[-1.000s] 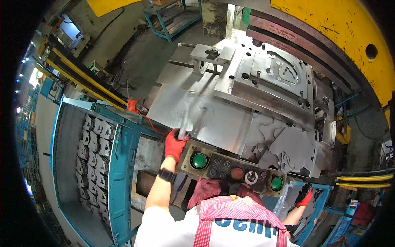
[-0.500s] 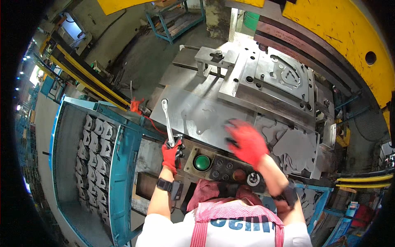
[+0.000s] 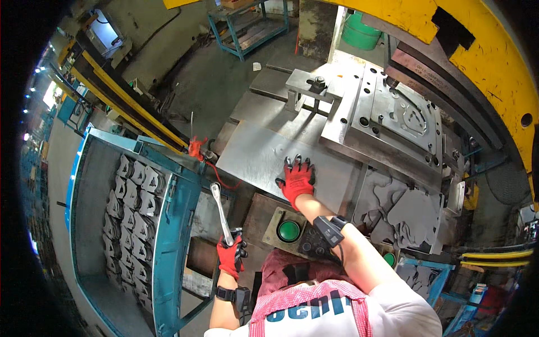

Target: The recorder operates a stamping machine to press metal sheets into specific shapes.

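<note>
In my left hand [image 3: 230, 254], gloved in red and black, the fingers wrap around the lower end of a shiny ratchet wrench [image 3: 220, 209]. The tool's rounded head points up and away from me. My right hand [image 3: 298, 181], in a matching glove, lies over a smooth grey metal plate [image 3: 255, 154] with its fingers stretched and apart. Nothing shows in its grip; what may be under the palm is hidden. Beyond the plate stands a steel die [image 3: 393, 115] with holes, pins and a shaped recess.
At left a blue bin [image 3: 168, 241] holds stacked metal parts [image 3: 132, 196]. A control box with a green button [image 3: 288, 231] sits close to me. Flat scrap pieces [image 3: 412, 219] lie at right. A bolted clamp [image 3: 317, 84] and yellow press frame [image 3: 494, 67] rise beyond.
My right hand has moved left and flattened over the plate. My left hand has drawn back toward me with the wrench. Dark irregular shapes on the plate no longer show.
</note>
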Demonstrator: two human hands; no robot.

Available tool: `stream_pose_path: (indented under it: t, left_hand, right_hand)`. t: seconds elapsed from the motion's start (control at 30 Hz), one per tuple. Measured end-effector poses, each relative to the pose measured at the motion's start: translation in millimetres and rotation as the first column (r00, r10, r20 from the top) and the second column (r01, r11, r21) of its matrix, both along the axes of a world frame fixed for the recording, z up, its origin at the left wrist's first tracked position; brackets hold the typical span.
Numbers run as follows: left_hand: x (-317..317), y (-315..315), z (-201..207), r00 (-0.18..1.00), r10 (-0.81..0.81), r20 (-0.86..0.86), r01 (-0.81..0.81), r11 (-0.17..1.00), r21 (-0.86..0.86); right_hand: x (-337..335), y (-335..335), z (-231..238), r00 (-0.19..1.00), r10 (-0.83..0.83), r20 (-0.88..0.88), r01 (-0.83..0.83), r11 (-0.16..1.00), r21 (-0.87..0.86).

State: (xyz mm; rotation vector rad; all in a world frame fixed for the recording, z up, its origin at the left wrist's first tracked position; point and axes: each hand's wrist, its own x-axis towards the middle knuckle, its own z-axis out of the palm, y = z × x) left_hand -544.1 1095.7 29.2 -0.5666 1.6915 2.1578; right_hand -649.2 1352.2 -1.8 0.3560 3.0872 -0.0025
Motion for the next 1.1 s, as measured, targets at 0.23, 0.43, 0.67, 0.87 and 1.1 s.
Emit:
stream_pose_path:
  t: [0.23, 0.43, 0.67, 0.87, 1.1]
  left_hand:
    - [-13, 27, 2, 0.996, -0.087, 0.003, 0.087, 0.993, -0.080]
    - [-18, 37, -8, 0.961, -0.204, 0.186, 0.220, 0.973, -0.067]
    - [-8, 95, 6, 0.901, -0.434, 0.020, 0.434, 0.900, -0.042]
    - [4, 132, -14, 0.894, -0.433, -0.115, 0.428, 0.902, -0.063]
    - [50, 257, 32, 0.421, -0.782, -0.460, 0.550, 0.623, -0.556]
  right_hand:
    - [-23, -32, -11, 0.997, -0.005, 0.077, -0.003, 0.995, 0.102]
    - [28, 4, 44, 0.986, -0.056, -0.158, 0.016, 0.969, -0.246]
    - [210, 101, 133, 0.874, -0.235, -0.425, 0.043, 0.909, -0.414]
    - [332, 216, 108, 0.620, -0.657, -0.429, 0.553, 0.753, -0.356]
    - [297, 258, 87, 0.856, -0.503, -0.118, 0.502, 0.864, -0.036]
